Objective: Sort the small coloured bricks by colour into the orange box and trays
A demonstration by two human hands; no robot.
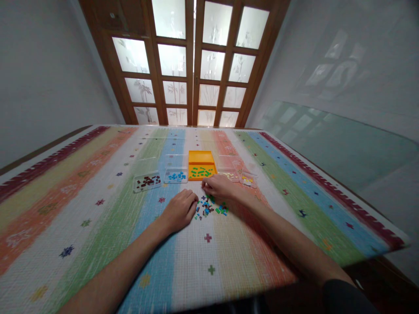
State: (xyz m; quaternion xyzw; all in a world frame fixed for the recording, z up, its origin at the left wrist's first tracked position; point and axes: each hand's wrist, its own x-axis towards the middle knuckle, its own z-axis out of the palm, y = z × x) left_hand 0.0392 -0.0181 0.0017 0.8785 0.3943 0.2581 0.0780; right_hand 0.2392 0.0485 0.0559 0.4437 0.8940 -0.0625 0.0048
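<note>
A loose pile of tiny building bricks (207, 207) in blue, green and brown lies on the striped cloth. At its left edge rests my left hand (180, 210), fingers curled in; their undersides are hidden. My right hand (220, 186) is above the far side of the pile, by the front edge of an open yellow-orange box (200, 157). Its fingers are pinched together, and anything between them is too small to make out. Several green bricks (197, 173) lie spread inside the box.
Left of the box stand clear trays of blue bricks (176, 176) and brown bricks (149, 181). To its right, partly behind my right hand, are trays of cream bricks (231, 175) and yellow and white pieces (248, 180). Beyond the table (211, 261) are glazed wooden doors (190, 65).
</note>
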